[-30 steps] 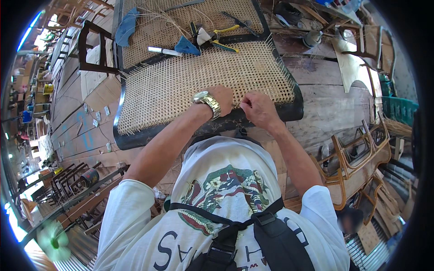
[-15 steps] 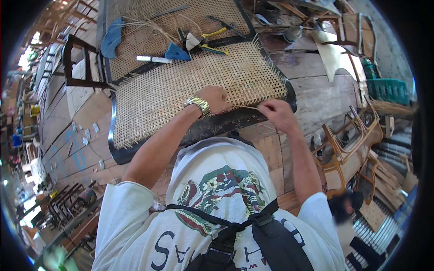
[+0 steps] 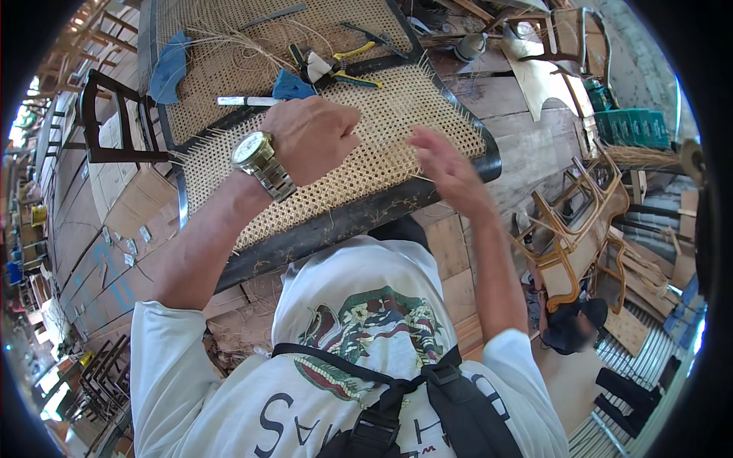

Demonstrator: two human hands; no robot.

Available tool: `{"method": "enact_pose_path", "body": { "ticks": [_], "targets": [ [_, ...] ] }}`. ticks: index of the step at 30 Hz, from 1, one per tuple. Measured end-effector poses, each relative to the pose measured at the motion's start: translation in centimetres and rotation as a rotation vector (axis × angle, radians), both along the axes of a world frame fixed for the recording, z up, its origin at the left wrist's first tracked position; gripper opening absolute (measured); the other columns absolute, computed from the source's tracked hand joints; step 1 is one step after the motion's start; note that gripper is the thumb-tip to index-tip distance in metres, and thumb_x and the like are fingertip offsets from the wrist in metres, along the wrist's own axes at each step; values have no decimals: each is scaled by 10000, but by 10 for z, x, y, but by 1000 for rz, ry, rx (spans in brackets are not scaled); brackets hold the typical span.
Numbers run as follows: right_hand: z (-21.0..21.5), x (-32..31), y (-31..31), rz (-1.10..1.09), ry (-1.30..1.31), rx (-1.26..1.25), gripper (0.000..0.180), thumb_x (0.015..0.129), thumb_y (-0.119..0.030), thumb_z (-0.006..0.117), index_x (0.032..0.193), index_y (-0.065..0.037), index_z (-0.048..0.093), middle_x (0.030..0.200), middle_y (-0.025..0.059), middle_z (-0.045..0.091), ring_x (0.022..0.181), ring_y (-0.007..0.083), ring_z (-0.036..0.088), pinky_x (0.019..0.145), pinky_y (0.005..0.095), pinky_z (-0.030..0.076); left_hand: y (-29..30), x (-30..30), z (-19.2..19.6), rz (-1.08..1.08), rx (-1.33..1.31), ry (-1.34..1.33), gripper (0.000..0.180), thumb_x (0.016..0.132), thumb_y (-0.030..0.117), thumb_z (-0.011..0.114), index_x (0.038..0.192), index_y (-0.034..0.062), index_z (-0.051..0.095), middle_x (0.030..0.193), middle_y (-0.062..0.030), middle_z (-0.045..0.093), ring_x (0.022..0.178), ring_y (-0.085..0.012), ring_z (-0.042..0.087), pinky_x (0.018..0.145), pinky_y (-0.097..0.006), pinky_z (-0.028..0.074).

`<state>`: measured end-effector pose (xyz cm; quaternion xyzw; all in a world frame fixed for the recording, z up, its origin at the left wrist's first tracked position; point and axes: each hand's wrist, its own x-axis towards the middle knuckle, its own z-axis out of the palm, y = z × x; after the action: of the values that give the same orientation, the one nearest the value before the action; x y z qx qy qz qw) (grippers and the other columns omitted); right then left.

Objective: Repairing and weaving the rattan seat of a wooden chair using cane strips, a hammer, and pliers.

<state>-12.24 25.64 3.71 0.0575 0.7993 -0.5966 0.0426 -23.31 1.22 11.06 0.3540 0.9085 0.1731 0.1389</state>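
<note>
A woven cane panel in a dark wooden frame lies before me. My left hand, with a metal-banded watch on its wrist, is raised over the panel. Its fingers are curled closed, and what they hold, if anything, is hidden. Over the panel's right part is my right hand, fingers pointing up and left, smeared by motion. Beyond the left hand lie a white-barrelled marker, a blue piece, yellow-and-black handled pliers and loose cane strands.
A second cane panel adjoins the first, with a curved blue piece on it. A dark chair frame stands left. Wooden chair frames and a green crate are at right. Another person is at lower right.
Both hands have risen off the panel's near edge. The left has moved up and left, the right slightly up and left. The strand seen at the right fingers earlier no longer shows clearly.
</note>
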Motion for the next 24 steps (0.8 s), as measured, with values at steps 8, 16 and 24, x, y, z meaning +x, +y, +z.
{"method": "enact_pose_path", "body": {
  "ticks": [8,16,24],
  "targets": [
    [-20,-27,14,88,5,227,122,904,-108,672,926,11,690,807,69,675,716,144,608,681,300,488,18,14,-83,174,250,-264,205,918,231,589,868,44,655,721,-147,665,675,-323,658,630,-445,500],
    [-45,-24,33,200,-112,524,173,835,-179,669,851,-8,687,840,185,670,786,357,652,727,433,515,69,12,-135,-38,-155,-404,321,914,299,510,950,43,701,855,-232,694,838,-412,677,770,-497,529],
    [-41,-26,32,160,33,620,141,812,-133,671,811,8,680,786,158,650,699,283,651,658,366,514,98,-1,-103,-217,-415,-348,253,800,214,602,862,9,737,860,-242,707,836,-394,705,729,-479,558]
  ]
}}
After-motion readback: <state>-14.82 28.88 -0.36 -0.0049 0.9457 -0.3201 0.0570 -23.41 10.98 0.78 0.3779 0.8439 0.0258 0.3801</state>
